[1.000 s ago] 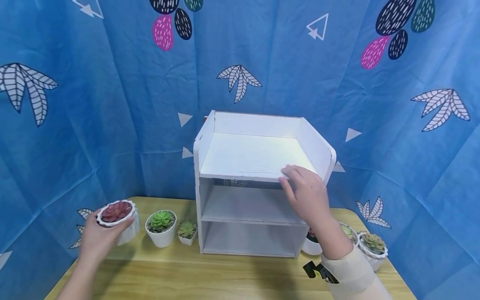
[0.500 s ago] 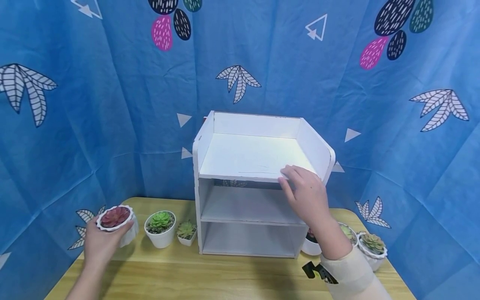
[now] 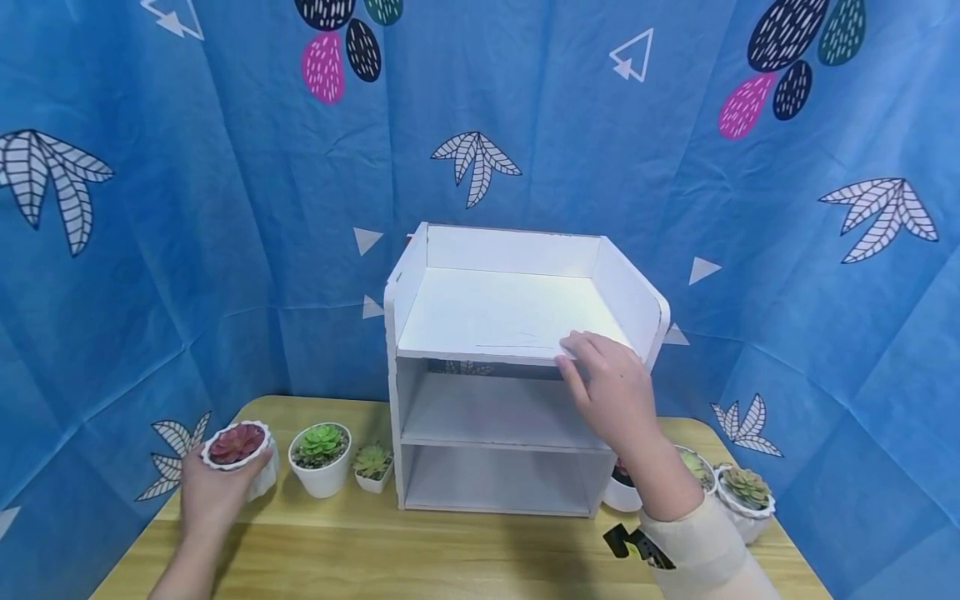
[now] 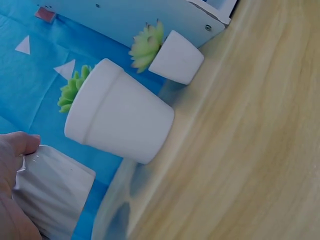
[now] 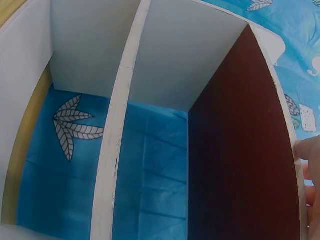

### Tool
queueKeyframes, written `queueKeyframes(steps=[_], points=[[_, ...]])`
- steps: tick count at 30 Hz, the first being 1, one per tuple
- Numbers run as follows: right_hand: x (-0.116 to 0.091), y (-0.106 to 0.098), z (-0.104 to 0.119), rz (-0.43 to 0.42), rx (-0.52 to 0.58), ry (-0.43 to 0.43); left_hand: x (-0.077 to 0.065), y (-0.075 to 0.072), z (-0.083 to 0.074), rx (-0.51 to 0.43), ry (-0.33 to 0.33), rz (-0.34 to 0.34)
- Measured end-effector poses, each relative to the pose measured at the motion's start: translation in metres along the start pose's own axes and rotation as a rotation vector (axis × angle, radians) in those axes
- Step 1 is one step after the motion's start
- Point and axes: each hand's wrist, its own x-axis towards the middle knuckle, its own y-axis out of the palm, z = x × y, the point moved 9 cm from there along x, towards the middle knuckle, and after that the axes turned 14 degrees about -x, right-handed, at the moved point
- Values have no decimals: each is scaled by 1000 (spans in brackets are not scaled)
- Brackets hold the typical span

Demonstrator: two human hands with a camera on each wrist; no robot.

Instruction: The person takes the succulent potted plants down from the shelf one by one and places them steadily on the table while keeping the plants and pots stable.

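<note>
On the left, my left hand [image 3: 212,493] grips a white ruffled-rim pot with a red succulent [image 3: 237,442], its fingers and thumb around the upper wall. In the left wrist view this pot [image 4: 56,192] is at lower left, its plant hidden; a shadow lies on the table apart from its base. My right hand [image 3: 617,392] holds the front edge of the top board of a white three-tier shelf [image 3: 487,304], fingers above and thumb under it. The right wrist view shows the dark red underside [image 5: 235,145] of that board, with the hand [image 5: 311,167] at its edge.
A white pot with a green succulent [image 3: 322,479] and a smaller potted succulent [image 3: 372,467] stand left of the shelf. Several more pots, including a ruffled one [image 3: 746,508], stand on its right, partly behind my right arm. Blue patterned cloth [image 3: 480,100] surrounds the wooden table [image 3: 420,554].
My left hand has lowered the red succulent's pot and shifted it slightly right. The right hand keeps its hold on the shelf edge.
</note>
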Motion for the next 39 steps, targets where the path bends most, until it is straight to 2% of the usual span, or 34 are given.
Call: queueKeyframes(steps=[8, 12, 21, 33, 39], points=[[0, -1, 1, -1, -3, -1, 0, 4, 14, 30, -50, 16], [0, -1, 1, -1, -6, -1, 2, 6, 20, 26, -50, 12], [0, -1, 2, 1, -1, -1, -1, 9, 28, 40, -85, 9], [0, -1, 3, -2, 0, -10, -3, 8, 37, 52, -79, -2], [0, 0, 1, 2, -9, -2, -4, 9, 35, 34, -65, 7]])
